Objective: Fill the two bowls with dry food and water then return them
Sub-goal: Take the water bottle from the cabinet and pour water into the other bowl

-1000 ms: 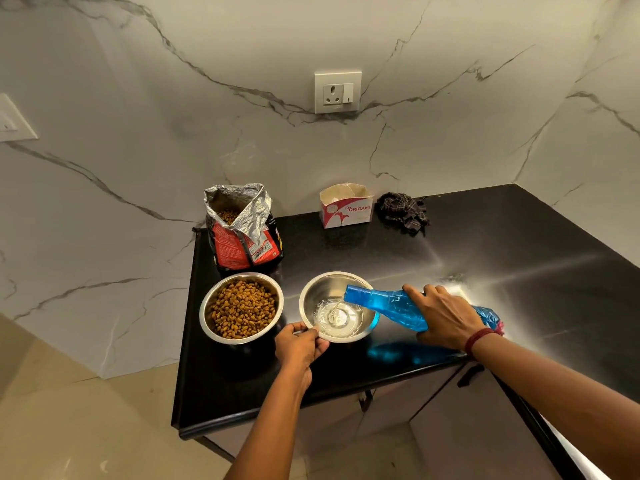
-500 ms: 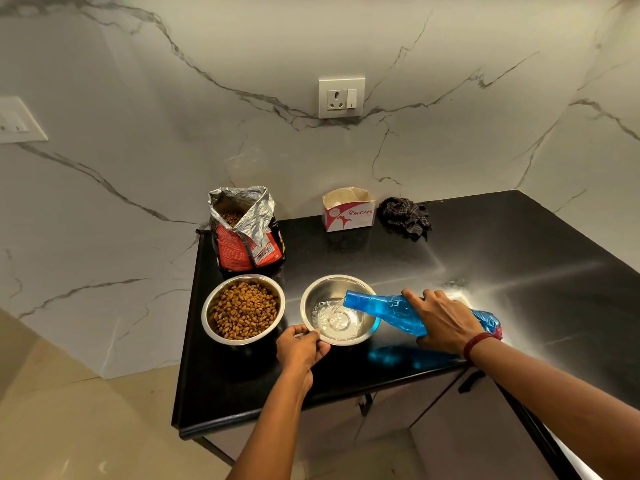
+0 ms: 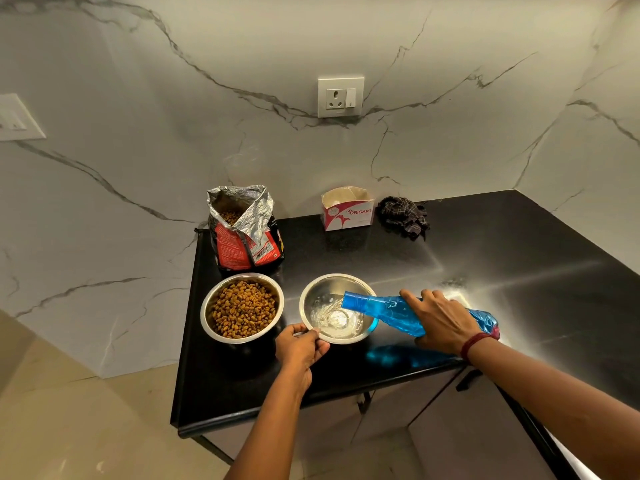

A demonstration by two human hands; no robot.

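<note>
both forearms reach in from the bottom edge over the front of the black table [image 3: 519, 271]. the left hand [image 3: 300, 348] is low and close, palm down, its grip pinching the near rim of the water bowl [image 3: 337, 308] between thumb and curled fingers. the right hand [image 3: 441, 320] comes in from the right with a red band on the wrist, knuckles up, its grip wrapped and pressed around the middle of a blue plastic bottle [image 3: 391, 311]. the bottle lies tilted almost flat, base toward the right behind the wrist, open mouth over the right side of the water bowl, dipping inside the rim. a thin clear stream runs from the mouth, and a shallow pool of water ripples at the bottom of the shiny steel bowl. a blue glow from the bottle falls on the table under the right hand.

just left of the water bowl, close but apart from it, stands the food bowl [image 3: 242, 308], also steel, filled nearly to the rim with brown kibble; neither hand touches it. behind it the opened food bag [image 3: 244, 230] stands upright, silver lining folded out, kibble showing inside. farther back by the marble wall sit an open origami box [image 3: 347, 208] and, to its right, a crumpled dark checked cloth [image 3: 403, 216]. a socket [image 3: 340, 97] is set in the wall above.
</note>
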